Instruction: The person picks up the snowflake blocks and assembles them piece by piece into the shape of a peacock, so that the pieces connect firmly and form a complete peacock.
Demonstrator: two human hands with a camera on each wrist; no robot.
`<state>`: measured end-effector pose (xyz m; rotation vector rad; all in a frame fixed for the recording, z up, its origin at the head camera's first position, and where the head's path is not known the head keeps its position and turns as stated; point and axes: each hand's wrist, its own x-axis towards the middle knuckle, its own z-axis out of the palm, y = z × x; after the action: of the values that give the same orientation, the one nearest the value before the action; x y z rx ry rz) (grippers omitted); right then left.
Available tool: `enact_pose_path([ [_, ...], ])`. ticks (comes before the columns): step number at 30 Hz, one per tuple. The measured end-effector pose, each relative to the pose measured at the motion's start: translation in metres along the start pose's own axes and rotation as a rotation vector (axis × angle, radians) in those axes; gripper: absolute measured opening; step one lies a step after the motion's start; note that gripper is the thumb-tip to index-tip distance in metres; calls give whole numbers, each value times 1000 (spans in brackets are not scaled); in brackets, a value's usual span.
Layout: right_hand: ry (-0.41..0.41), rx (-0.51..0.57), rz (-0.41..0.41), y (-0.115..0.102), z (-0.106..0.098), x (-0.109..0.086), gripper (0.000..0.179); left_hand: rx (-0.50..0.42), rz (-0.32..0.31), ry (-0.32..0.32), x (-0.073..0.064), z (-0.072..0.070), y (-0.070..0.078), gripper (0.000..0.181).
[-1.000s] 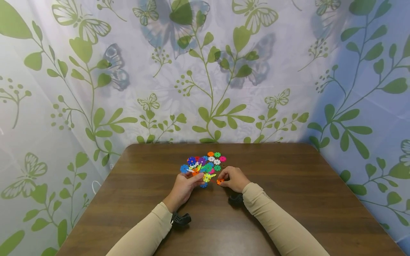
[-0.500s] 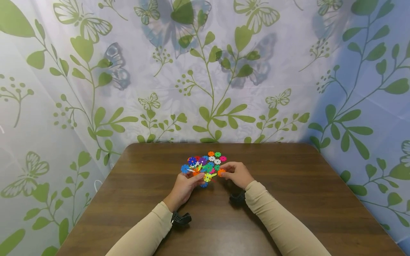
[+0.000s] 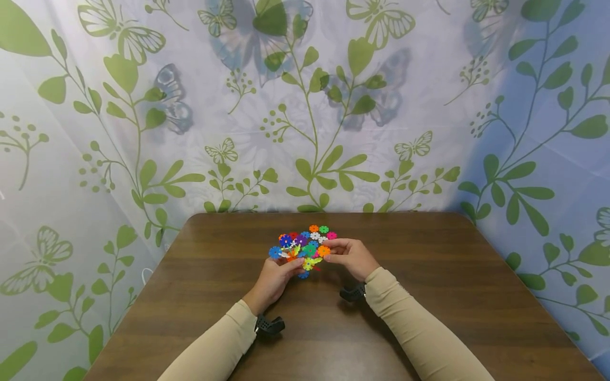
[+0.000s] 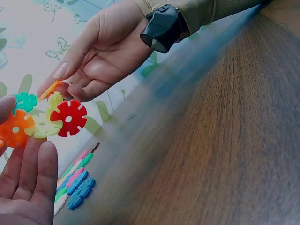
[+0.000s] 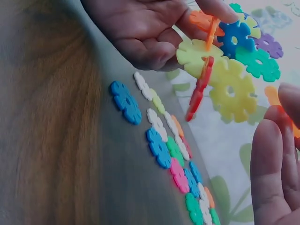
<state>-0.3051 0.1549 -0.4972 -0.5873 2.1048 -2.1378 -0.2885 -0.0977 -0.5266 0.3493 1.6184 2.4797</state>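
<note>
My left hand (image 3: pixel 274 280) pinches a cluster of joined notched plastic discs between thumb and fingers, raised over the table. In the right wrist view the cluster shows a yellow disc (image 5: pixel 233 90), a red disc (image 5: pixel 200 89) seen edge-on, a blue disc (image 5: pixel 236 40) and a teal disc (image 5: pixel 258 63). My right hand (image 3: pixel 355 259) pinches an orange disc (image 3: pixel 323 251) between thumb and fingertips, close beside the cluster's right side. In the left wrist view that orange disc stands nearly edge-on, right behind the yellow and red discs.
Loose notched discs in several colours lie flat on the wooden table (image 3: pixel 410 317) beyond and below the hands, among them a blue disc (image 5: pixel 125 102) and a pink disc (image 5: pixel 179 175). A patterned curtain (image 3: pixel 305 116) hangs behind the table's far edge.
My right hand has lifted the orange disc from low beside the cluster, up and left to the cluster's right side. The left hand and its cluster have stayed almost still.
</note>
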Motion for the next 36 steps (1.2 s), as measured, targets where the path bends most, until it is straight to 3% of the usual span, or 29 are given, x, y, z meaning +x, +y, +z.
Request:
enact_pose_path([
  [7,-53,80,-12,1,2,0,39,30,-7,-34,-1,-1,2,44],
  [11,-51,44,-16,2,2,0,33,40,-10,-35,-1,-1,3,44],
  [17,21,-20,17,5,8,-1,27,58,-9,-50,-2,-1,4,43],
  [26,91,-1,-16,7,19,-2,23,64,-2,-86,-3,0,4,39],
  [30,91,-51,-44,7,22,-3,21,76,7,-98,-3,0,4,38],
  [36,31,-139,-49,5,26,-5,20,64,22,-66,-3,2,4,42],
])
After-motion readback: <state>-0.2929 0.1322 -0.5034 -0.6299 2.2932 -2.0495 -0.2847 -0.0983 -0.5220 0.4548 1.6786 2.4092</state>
